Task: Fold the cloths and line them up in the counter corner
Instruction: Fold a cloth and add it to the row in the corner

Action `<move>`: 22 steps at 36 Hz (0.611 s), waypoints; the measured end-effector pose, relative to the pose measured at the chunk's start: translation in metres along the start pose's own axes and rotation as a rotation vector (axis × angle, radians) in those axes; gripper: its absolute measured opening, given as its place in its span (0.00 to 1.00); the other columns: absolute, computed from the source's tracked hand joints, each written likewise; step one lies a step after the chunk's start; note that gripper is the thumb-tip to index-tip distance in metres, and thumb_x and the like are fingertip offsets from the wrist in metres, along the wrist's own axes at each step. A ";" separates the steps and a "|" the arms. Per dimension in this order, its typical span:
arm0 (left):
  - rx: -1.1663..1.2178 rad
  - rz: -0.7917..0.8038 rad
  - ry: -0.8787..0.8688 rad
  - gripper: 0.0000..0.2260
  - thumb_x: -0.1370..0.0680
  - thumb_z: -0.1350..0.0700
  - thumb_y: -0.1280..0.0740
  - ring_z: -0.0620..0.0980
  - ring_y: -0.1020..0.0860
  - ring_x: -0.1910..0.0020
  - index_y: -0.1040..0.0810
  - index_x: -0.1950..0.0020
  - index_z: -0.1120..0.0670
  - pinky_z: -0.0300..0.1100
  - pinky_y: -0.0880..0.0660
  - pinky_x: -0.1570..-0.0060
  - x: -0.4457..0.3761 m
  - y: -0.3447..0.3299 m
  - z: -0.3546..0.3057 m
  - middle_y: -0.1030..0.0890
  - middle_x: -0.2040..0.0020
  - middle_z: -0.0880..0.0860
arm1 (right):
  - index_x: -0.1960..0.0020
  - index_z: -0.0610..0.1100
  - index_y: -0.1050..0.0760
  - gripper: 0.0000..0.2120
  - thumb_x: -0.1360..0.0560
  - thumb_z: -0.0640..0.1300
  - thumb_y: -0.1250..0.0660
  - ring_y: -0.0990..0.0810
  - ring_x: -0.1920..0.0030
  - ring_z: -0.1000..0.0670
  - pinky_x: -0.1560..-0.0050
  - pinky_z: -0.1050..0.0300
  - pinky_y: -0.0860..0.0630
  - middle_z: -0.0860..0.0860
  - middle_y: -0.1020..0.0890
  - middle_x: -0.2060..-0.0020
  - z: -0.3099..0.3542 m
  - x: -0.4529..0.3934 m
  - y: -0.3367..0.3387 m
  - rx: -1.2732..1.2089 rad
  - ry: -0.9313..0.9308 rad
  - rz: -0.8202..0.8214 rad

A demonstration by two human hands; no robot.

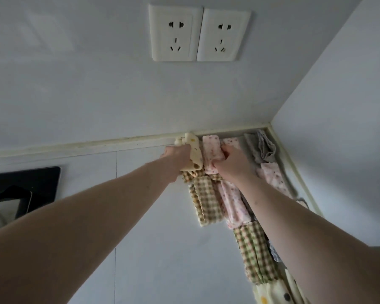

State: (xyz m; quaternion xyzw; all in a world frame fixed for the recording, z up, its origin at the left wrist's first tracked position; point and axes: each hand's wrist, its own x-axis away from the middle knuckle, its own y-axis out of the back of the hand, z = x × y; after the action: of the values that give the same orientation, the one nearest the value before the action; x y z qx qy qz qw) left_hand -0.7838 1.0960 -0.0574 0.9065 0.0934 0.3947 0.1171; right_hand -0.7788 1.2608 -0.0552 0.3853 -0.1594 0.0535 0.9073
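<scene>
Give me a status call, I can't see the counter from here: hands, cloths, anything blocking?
Left hand grips cream dotted cloth at back wall. Right hand holds pink floral cloth beside it. Grey cloth in corner. Nothing blocking.

one camera on the person's head looks forward and down, close over the counter [158,249] corner and wall [97,95].

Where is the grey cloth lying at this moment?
In the head view, the grey cloth lies far right in the counter corner, against the wall strip, right of the pink floral cloths.
</scene>
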 end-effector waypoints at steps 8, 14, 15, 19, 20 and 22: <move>0.104 0.065 -0.069 0.13 0.17 0.53 0.40 0.52 0.21 0.47 0.26 0.36 0.56 0.45 0.23 0.46 0.006 -0.006 -0.008 0.21 0.41 0.57 | 0.25 0.48 0.30 0.24 0.20 0.48 0.35 0.21 0.37 0.50 0.35 0.56 0.27 0.54 0.22 0.33 0.000 0.004 0.010 0.008 0.098 -0.022; 0.127 -0.059 -0.066 0.28 0.19 0.41 0.43 0.59 0.29 0.33 0.36 0.22 0.52 0.54 0.32 0.39 0.018 0.002 0.028 0.30 0.28 0.55 | 0.34 0.47 0.25 0.15 0.18 0.50 0.35 0.20 0.43 0.53 0.36 0.52 0.25 0.57 0.20 0.41 -0.022 0.032 0.027 -0.009 0.080 -0.210; 0.118 -0.084 -0.066 0.28 0.20 0.41 0.42 0.59 0.30 0.30 0.36 0.22 0.52 0.55 0.33 0.37 0.021 0.003 0.039 0.31 0.26 0.55 | 0.37 0.47 0.23 0.12 0.18 0.49 0.35 0.20 0.46 0.54 0.38 0.53 0.23 0.56 0.19 0.44 -0.029 0.039 0.027 -0.003 0.076 -0.216; 0.012 -0.017 0.020 0.30 0.25 0.39 0.36 0.58 0.25 0.38 0.31 0.28 0.55 0.50 0.27 0.43 0.050 -0.004 0.075 0.25 0.33 0.56 | 0.50 0.49 0.23 0.01 0.20 0.46 0.33 0.21 0.69 0.61 0.68 0.67 0.25 0.57 0.19 0.60 -0.056 0.062 0.025 0.137 0.032 -0.057; -0.020 0.026 0.058 0.30 0.26 0.39 0.35 0.56 0.23 0.43 0.28 0.30 0.56 0.47 0.25 0.48 0.056 -0.008 0.080 0.22 0.39 0.55 | 0.50 0.48 0.22 0.03 0.21 0.47 0.32 0.22 0.73 0.61 0.72 0.67 0.25 0.55 0.17 0.62 -0.061 0.066 0.023 0.166 -0.004 -0.003; -0.060 0.083 0.094 0.26 0.27 0.42 0.34 0.50 0.24 0.57 0.25 0.36 0.58 0.41 0.28 0.62 0.067 -0.017 0.084 0.21 0.51 0.52 | 0.52 0.51 0.20 0.06 0.28 0.49 0.28 0.19 0.70 0.62 0.69 0.64 0.21 0.56 0.15 0.63 -0.068 0.071 0.021 0.188 -0.080 0.068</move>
State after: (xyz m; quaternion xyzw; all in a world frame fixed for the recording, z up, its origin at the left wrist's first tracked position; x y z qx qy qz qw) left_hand -0.6784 1.1184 -0.0715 0.8861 0.0494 0.4441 0.1233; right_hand -0.6997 1.3223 -0.0617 0.4649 -0.2028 0.0837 0.8578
